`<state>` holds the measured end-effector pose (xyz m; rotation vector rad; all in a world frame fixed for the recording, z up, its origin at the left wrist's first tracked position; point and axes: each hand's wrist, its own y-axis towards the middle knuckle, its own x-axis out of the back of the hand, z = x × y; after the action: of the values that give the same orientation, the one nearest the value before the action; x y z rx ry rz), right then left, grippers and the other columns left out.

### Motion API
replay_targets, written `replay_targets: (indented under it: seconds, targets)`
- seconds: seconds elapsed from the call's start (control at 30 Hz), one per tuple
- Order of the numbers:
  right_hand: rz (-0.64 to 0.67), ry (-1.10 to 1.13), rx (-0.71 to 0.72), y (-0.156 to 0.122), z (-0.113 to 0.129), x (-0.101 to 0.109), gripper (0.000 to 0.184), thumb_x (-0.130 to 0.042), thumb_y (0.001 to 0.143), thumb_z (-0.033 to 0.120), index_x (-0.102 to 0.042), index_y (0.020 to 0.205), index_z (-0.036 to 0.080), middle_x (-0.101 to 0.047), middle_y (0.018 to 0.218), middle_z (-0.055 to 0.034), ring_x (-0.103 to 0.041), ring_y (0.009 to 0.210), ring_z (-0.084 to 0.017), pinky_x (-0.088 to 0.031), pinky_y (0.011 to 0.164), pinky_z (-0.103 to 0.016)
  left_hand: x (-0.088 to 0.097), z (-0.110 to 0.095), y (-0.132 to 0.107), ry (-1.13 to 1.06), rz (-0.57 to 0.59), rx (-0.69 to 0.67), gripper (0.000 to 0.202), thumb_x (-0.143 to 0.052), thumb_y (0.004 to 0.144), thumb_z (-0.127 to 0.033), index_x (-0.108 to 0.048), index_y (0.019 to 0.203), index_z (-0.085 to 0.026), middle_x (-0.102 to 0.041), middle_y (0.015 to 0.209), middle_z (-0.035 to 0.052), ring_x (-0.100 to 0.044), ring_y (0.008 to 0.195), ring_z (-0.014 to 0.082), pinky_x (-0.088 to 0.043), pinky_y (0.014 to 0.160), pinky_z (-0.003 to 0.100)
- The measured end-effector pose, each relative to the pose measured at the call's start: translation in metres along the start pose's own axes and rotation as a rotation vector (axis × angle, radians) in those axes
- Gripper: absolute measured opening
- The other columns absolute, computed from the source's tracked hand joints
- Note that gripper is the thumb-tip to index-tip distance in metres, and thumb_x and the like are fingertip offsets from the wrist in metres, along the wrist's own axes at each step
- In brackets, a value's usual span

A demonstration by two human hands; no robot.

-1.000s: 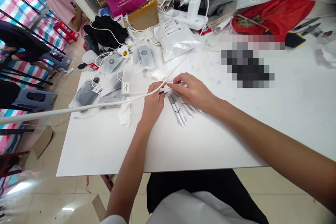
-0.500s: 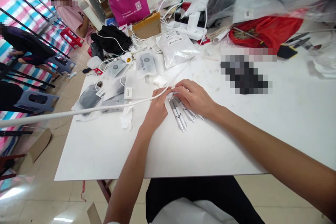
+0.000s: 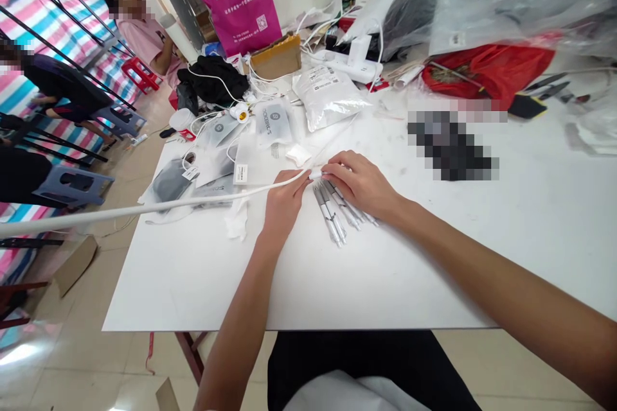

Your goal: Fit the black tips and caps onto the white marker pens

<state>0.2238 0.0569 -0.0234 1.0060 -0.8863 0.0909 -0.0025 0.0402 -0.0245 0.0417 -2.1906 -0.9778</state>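
Observation:
My left hand (image 3: 285, 204) and my right hand (image 3: 359, 183) meet over the white table. Their fingers are closed on a small white piece (image 3: 315, 173) between the fingertips; its exact kind is too small to make out. Just below the fingers lie several silver-and-white pens (image 3: 331, 218), side by side with clear wrapping at their lower ends. My right hand partly covers the upper ends of the pens. A white cable (image 3: 231, 196) crosses the view in front of my left fingers.
Frosted pouches (image 3: 272, 123) and a white plastic parcel (image 3: 328, 97) lie beyond my hands. A red bag (image 3: 501, 70), a power strip (image 3: 354, 67) and a cardboard box (image 3: 276, 58) stand farther back. Two people sit at the left. The table's front edge (image 3: 337, 330) is near my lap.
My fingertips have drawn slightly apart, and more of the white piece shows between them. The pens stay in place on the table. The whole view has shifted a little.

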Motion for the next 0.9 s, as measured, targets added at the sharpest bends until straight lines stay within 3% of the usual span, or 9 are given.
replay_targets:
  seconds: [0.07,0.2,0.47,0.63,0.9]
  targets:
    - [0.011,0.007,-0.009,0.000,-0.001,0.000,0.018,-0.051,0.113,0.026,-0.068,0.116,0.020,-0.073,0.110,-0.0124,-0.065,0.097,-0.024,-0.051,0.079,-0.038,0.001,0.001,0.000,0.053,0.017,-0.010,0.020,-0.068,0.107,-0.025,-0.080,0.123,-0.025,-0.085,0.106,0.0042,-0.078,0.104,0.0225,-0.062,0.097,0.042]
    - [0.042,0.014,-0.041,-0.002,-0.003,-0.001,0.021,-0.049,0.114,0.028,-0.069,0.116,0.020,-0.072,0.109,-0.0117,-0.064,0.096,-0.024,-0.051,0.081,-0.038,0.000,0.001,-0.001,0.085,0.074,0.009,0.026,-0.069,0.107,-0.030,-0.076,0.131,-0.023,-0.085,0.109,0.0053,-0.080,0.097,0.0214,-0.060,0.094,0.039]
    - [0.048,0.024,-0.083,-0.002,-0.004,-0.002,0.024,-0.048,0.114,0.030,-0.069,0.120,0.022,-0.070,0.108,-0.0109,-0.063,0.094,-0.024,-0.052,0.082,-0.038,0.000,-0.004,-0.001,0.061,0.041,0.013,0.020,-0.065,0.109,-0.030,-0.078,0.122,-0.021,-0.085,0.110,0.0055,-0.078,0.099,0.0214,-0.060,0.095,0.038]
    - [0.063,0.014,-0.104,-0.003,-0.006,-0.003,0.032,-0.043,0.110,0.019,-0.067,0.131,0.025,-0.065,0.117,-0.0119,-0.060,0.099,-0.025,-0.050,0.085,-0.040,0.001,-0.006,0.001,0.010,0.065,0.059,0.023,-0.058,0.112,-0.028,-0.076,0.125,-0.021,-0.082,0.112,0.0076,-0.075,0.107,0.0221,-0.060,0.097,0.038]
    - [-0.007,0.021,-0.123,-0.003,-0.009,-0.005,0.031,-0.044,0.107,0.015,-0.065,0.128,0.023,-0.063,0.122,-0.0146,-0.055,0.102,-0.028,-0.049,0.088,-0.043,0.001,-0.006,0.001,-0.017,0.061,0.087,0.023,-0.057,0.111,-0.024,-0.075,0.125,-0.021,-0.078,0.108,0.0082,-0.074,0.105,0.0226,-0.060,0.094,0.038]
